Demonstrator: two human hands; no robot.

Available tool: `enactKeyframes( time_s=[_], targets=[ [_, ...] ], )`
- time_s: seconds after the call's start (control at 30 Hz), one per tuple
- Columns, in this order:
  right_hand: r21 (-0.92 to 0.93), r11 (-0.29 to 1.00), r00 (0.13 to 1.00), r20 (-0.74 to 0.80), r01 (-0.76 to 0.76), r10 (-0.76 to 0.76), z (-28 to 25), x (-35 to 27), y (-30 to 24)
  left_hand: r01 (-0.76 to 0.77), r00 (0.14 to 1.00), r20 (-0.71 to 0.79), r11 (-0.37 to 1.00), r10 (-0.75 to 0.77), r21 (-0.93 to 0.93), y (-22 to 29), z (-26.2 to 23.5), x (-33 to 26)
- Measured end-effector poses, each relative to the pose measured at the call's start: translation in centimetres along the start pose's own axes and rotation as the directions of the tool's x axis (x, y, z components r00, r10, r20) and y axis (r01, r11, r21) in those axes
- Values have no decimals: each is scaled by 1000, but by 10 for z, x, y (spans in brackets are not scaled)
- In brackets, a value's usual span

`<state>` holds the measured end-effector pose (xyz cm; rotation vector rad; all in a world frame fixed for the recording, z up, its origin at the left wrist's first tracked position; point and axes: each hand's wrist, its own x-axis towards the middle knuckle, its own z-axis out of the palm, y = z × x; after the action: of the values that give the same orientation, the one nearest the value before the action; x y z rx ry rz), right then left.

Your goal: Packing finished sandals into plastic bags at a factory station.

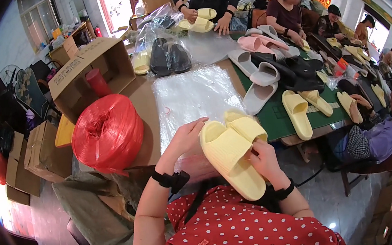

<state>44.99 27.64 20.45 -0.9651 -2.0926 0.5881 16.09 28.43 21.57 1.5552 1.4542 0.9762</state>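
Pale yellow is shown by the held slippers, red by the twine, green by the mat, brown by the carton; the red shirt is dotted white.

The left forearm rises from the lower edge, left of centre, slanting up and rightward. Its wrist leads to the left hand at mid-frame, the back of the hand in view and the fingers stretched out together toward the right, nearly straight. The right forearm enters lower right of centre and leans up and leftward, looking shorter. Beyond the right wrist, the right hand is bent inward in a grip, its fingertips partly hidden. The two hands are apart, the left one higher.
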Motion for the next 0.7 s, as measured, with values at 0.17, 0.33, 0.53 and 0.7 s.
enactKeyframes(
  time_s=[0.17,0.33,0.53,0.7],
  targets=[
    [-153,988,1000,17,27,-24,2,4,-7,-329,942,23,912,334,246,9,8,-7],
    [-151,988,999,39,43,-38,21,13,-9,-458,865,107,685,490,567,27,30,-24],
    [-147,988,998,59,36,-27,58,52,11,-519,839,137,698,527,493,49,46,-38],
    [-308,923,971,141,230,-195,104,76,36,-553,827,184,713,531,431,55,31,-44]
  ],
)
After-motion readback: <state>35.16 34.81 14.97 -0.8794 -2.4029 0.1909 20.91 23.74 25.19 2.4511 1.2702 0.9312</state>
